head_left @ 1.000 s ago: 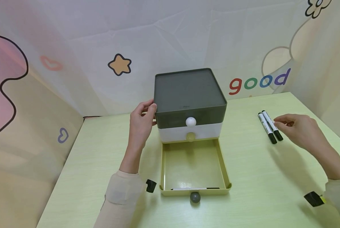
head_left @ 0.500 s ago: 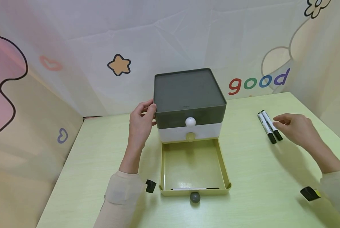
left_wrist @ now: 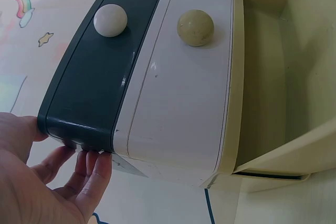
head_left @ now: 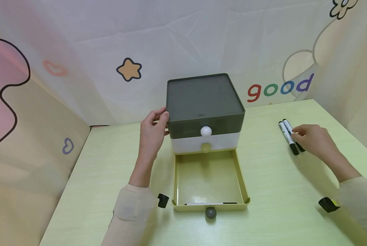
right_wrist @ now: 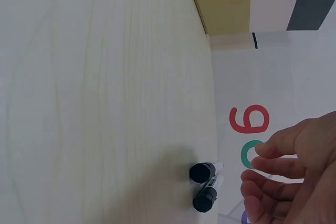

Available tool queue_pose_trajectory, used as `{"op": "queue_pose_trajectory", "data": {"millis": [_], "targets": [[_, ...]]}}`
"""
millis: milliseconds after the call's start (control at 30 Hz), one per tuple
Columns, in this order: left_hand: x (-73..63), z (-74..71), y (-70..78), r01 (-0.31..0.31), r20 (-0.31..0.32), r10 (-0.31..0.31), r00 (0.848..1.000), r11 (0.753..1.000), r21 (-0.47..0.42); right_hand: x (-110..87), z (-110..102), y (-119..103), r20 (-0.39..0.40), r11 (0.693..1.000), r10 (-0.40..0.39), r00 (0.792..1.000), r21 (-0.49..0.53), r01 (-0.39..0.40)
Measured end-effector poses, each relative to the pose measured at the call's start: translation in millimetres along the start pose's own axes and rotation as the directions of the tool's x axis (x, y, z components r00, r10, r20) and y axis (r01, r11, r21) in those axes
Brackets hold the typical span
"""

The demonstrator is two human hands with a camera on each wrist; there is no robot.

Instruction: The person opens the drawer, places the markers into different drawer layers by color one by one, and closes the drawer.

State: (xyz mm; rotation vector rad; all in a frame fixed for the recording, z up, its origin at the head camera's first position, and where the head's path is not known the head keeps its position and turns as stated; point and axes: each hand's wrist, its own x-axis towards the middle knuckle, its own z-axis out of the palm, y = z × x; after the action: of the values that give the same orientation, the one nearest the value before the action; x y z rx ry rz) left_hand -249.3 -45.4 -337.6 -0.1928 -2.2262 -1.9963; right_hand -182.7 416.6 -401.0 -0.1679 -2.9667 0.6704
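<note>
A desktop drawer box (head_left: 205,95) stands at the back middle, with a dark grey top tier and a white tier below. Its yellow-green bottom drawer (head_left: 206,177) is pulled out, and a thin black-and-white pen (head_left: 205,204) lies along the front inside. Fingertips of my left hand (head_left: 152,133) touch the dark tier's left side, with the thumb at its upper edge in the left wrist view. To the right, two black-and-white markers (head_left: 286,135) lie side by side on the table. Over them hovers my right hand (head_left: 315,140), fingers loosely bent with nothing between them, partly hiding the farther marker.
Round knobs mark the tiers: a white knob (head_left: 206,131), a yellow-green knob (head_left: 206,147) and a grey knob (head_left: 210,213) on the drawer front. A printed cloth backdrop (head_left: 201,41) rises behind the pale table (head_left: 103,191).
My right hand has moved a little left, closer over the markers, and now covers part of one. The left hand, box and drawer have stayed put.
</note>
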Motion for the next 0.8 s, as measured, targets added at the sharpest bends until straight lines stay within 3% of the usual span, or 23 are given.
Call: {"op": "queue_pose_trajectory", "data": {"millis": [800], "targets": [[-0.1, -0.4, -0.1, -0.001, 0.002, 0.001, 1.000, 1.000, -0.002, 12.7, 18.4, -3.7, -0.007, 0.996, 0.068, 0.998, -0.060, -0.068]]}}
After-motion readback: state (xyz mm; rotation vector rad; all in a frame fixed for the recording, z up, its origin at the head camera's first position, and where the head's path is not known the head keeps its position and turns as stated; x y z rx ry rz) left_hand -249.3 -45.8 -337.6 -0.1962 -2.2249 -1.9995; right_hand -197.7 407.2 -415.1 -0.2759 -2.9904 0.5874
